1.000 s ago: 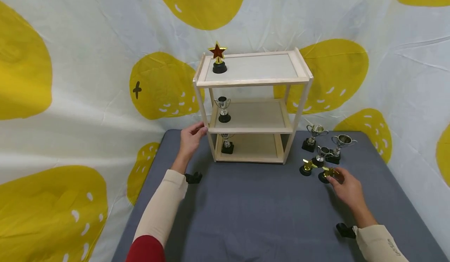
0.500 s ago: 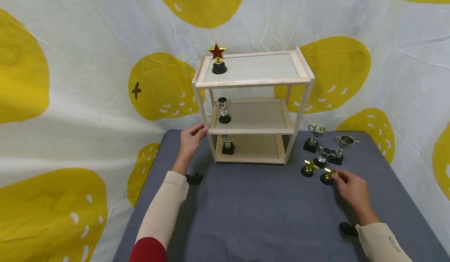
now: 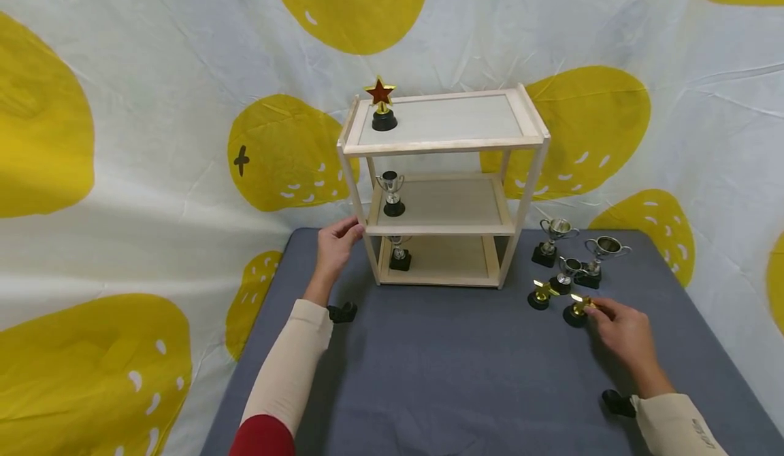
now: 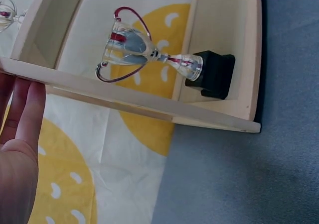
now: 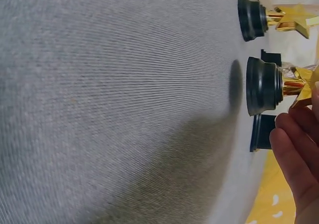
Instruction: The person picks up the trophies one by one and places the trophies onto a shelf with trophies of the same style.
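My left hand (image 3: 333, 248) grips the left front post of a three-tier wooden shelf (image 3: 437, 148) at its middle tier; in the left wrist view the fingers (image 4: 31, 109) reach behind the post. A gold star trophy (image 3: 576, 314) with a round black base is pinched by its star between the thumb and fingers of my right hand (image 3: 627, 333). Its base (image 5: 262, 87) hangs just above the cloth, with a shadow apart from it. Left of it stands a second gold star trophy (image 3: 539, 299). Behind these are silver trophy cups, one small (image 3: 567, 272) and two larger (image 3: 554, 231).
On the shelf's left side stand a red-and-gold star trophy (image 3: 383, 112) on top, a silver cup (image 3: 393, 197) on the middle tier and another silver cup (image 3: 400, 257) at the bottom. Grey cloth (image 3: 459, 367) covers the table, and a patterned curtain (image 3: 184, 102) hangs behind.
My right hand has lifted the pinched star trophy slightly and shifted a little to the right. The left hand keeps its place on the shelf post.
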Demonstrator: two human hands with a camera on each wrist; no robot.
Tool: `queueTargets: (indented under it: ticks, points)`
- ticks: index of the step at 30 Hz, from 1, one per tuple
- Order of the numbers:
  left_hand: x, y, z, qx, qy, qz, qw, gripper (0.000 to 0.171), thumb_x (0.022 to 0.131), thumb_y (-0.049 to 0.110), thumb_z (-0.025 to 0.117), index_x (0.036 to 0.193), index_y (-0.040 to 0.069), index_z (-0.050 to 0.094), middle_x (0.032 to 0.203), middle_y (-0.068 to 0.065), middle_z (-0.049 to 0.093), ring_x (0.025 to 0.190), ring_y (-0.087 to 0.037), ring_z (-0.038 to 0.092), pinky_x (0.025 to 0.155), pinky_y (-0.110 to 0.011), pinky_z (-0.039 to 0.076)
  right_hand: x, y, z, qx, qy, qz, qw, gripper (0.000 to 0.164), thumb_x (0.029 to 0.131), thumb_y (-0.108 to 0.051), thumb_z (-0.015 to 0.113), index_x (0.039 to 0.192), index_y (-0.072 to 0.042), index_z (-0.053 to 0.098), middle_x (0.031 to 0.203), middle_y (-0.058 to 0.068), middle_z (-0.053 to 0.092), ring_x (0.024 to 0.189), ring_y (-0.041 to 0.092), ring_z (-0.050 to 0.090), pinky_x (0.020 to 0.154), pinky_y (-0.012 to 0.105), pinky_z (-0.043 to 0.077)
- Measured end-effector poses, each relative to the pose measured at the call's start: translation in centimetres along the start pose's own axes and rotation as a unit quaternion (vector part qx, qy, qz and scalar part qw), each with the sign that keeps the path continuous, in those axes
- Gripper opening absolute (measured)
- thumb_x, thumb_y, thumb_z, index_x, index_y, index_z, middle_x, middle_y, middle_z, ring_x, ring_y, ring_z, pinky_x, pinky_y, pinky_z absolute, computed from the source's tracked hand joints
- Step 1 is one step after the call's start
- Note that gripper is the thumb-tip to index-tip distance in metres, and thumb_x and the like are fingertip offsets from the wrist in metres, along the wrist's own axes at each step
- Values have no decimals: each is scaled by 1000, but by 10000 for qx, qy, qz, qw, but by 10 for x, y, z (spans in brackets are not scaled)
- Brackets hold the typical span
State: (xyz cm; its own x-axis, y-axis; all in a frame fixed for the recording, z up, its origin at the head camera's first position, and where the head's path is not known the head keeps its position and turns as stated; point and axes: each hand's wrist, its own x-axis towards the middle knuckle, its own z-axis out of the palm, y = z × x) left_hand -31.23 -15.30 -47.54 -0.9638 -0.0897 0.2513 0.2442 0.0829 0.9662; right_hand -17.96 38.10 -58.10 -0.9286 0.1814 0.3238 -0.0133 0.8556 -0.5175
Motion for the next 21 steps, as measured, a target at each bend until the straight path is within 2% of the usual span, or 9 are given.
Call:
queueTargets:
  ticks: [4,7,10,15,21]
  points:
    - [-1,2,0,-160,-49,-132,9998,34,91,12,70,121,-4,68,120,-29,67,91,-6,69,85,-24,61,1,1,-5,-61,89,-95,9999,21,89,-18,74,102,-2,75,90,19,75,65,1,51,55,26,40]
    - [-1,2,0,-270,-106,-144,9995,33,91,8,68,122,-7,67,121,-31,65,92,-6,69,87,-27,60,2,0,-9,-53,179,-167,9997,20,88,-17,74,101,-2,75,89,19,75,63,-10,43,53,23,38]
    - [0,2,1,-300,-99,-122,9994,34,91,8,68,122,-7,66,121,-32,65,92,-6,69,88,-29,60,1,-4,-13,-48,138,-122,9998,22,89,-18,74,102,-1,75,88,19,75,62,-10,41,51,22,36]
    - [-1,0,2,-157,39,-74,9998,35,91,15,70,121,-4,69,118,-28,68,92,-6,69,86,-25,60,-1,-12,-21,-70,17,-55,10000,25,90,-20,72,105,0,74,87,19,74,58,-7,40,49,20,34]
    - [-3,0,2,-276,-14,-71,9996,37,92,18,70,123,-2,68,120,-28,66,96,-10,70,89,-27,60,1,-18,-28,-5,73,-167,9998,25,89,-18,74,105,1,74,86,20,75,61,-16,39,47,19,38]
